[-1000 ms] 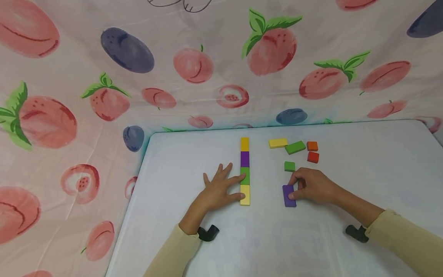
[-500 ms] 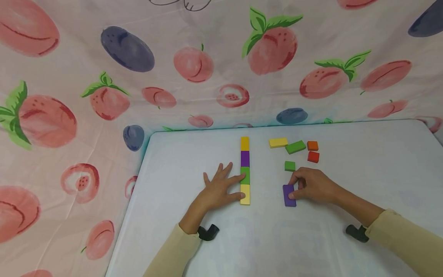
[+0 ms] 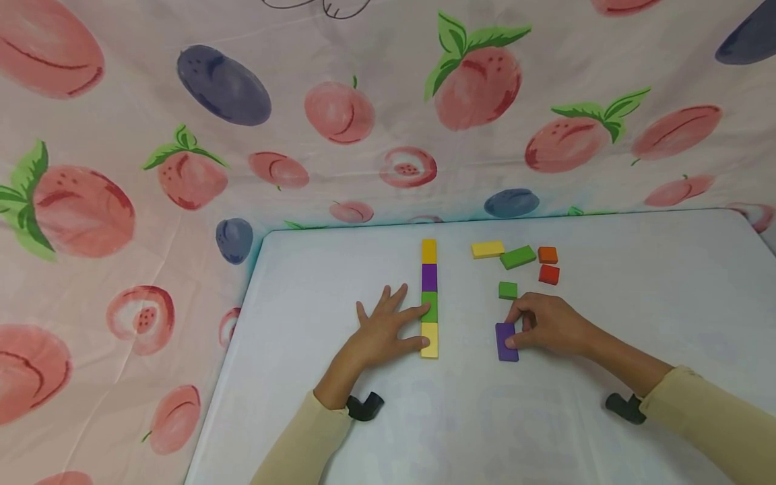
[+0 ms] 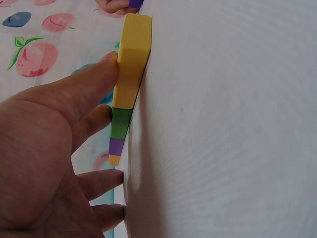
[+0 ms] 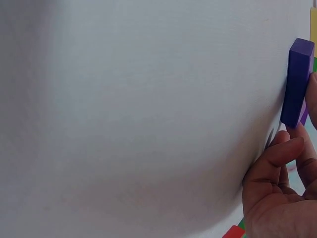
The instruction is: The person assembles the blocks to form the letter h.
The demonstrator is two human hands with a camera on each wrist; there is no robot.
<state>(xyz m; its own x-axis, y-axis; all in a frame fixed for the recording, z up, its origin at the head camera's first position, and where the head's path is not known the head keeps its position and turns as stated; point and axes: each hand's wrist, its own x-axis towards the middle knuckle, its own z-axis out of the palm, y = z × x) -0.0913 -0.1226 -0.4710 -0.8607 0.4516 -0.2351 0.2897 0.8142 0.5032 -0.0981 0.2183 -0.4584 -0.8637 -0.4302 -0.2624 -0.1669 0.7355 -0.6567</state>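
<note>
Four colours form a straight row of blocks in the head view: light yellow (image 3: 430,353) nearest, then green (image 3: 429,298), purple (image 3: 429,277) and deep yellow (image 3: 429,251) farthest. My left hand (image 3: 380,335) lies left of the row with fingers spread, thumb touching the light yellow block and index fingertip on the green one. Right of the row, my right hand (image 3: 553,325) holds a longer purple block (image 3: 504,347), thumb on it and index finger at its far end. In the right wrist view this purple block (image 5: 297,82) shows its side, low along the white surface.
Beyond the right hand lie loose blocks: a small green one (image 3: 508,290), a longer green one (image 3: 518,257), a yellow one (image 3: 488,250), an orange one (image 3: 547,255) and a red one (image 3: 549,275). A fruit-print cloth (image 3: 339,175) hangs behind the white table (image 3: 315,269).
</note>
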